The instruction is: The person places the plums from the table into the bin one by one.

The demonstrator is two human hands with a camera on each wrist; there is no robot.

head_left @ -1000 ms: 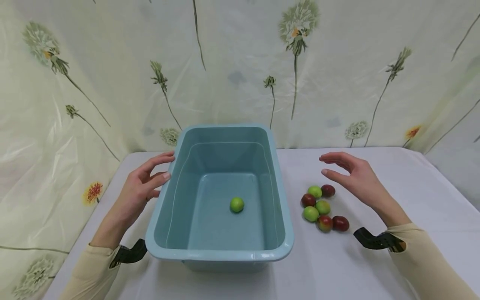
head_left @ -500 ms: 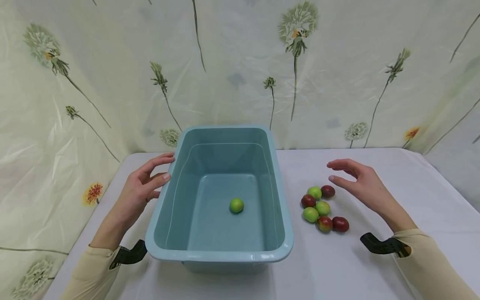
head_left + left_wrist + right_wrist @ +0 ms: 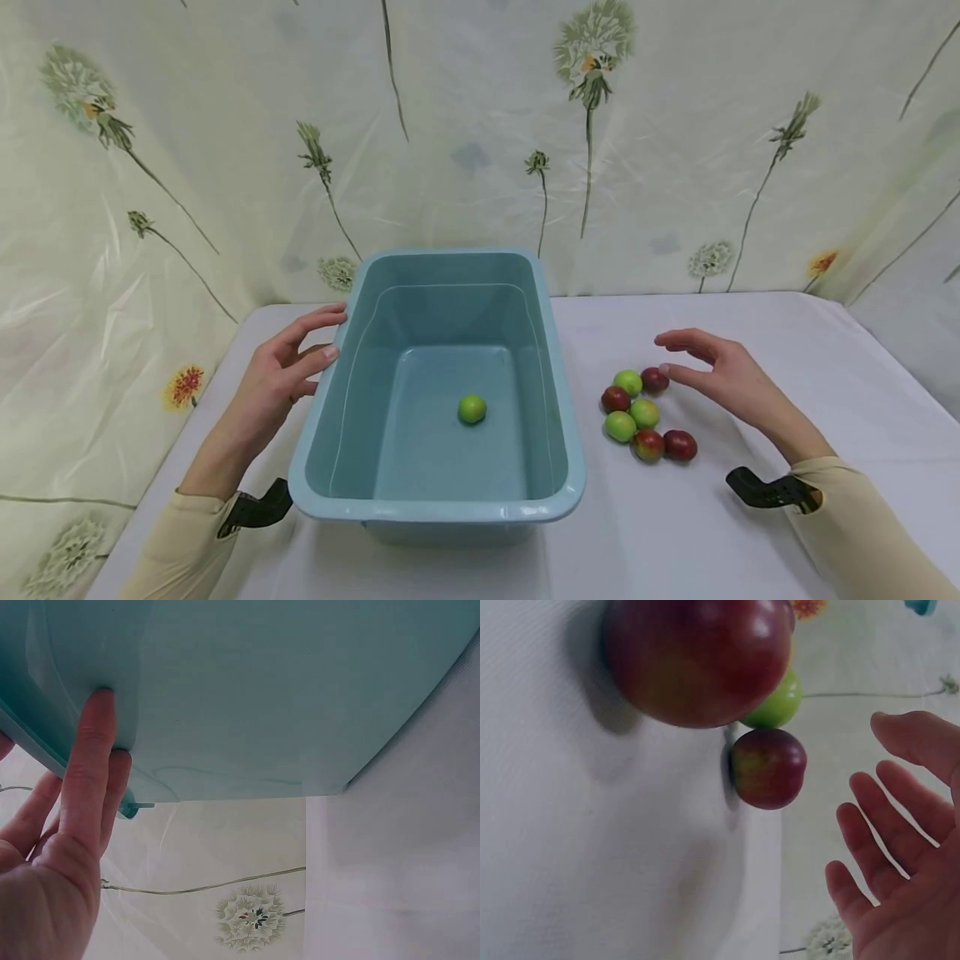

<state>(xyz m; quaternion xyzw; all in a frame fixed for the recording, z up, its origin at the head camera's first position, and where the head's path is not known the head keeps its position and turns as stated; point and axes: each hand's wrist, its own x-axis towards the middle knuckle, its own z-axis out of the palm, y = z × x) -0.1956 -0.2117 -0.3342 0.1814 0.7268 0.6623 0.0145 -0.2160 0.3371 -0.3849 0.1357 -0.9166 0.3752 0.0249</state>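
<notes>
A deep light-blue plastic basin (image 3: 442, 510) stands on the table, with one green fruit (image 3: 472, 408) on its floor. My left hand (image 3: 279, 375) is at the basin's left rim; in the left wrist view its straight fingers lie against the outer wall. To the basin's right is a loose cluster of small round fruits, some green (image 3: 620, 427), some dark red (image 3: 680, 446), like plums. My right hand (image 3: 723, 375) hovers beside this cluster, holding nothing, its relaxed fingers pointing left. Its thumb tip overlaps the farthest red fruit (image 3: 769, 769) in the head view.
A white cloth (image 3: 780, 358) covers the table. Right behind its far edge hangs a pale curtain (image 3: 465, 125) printed with dandelions. The basin's rim stands high above the tabletop, between the left hand and the fruit cluster.
My right hand has moved to the right and nearer to me, and slightly lower. The left hand keeps its place at the basin, and the fruits have not moved.
</notes>
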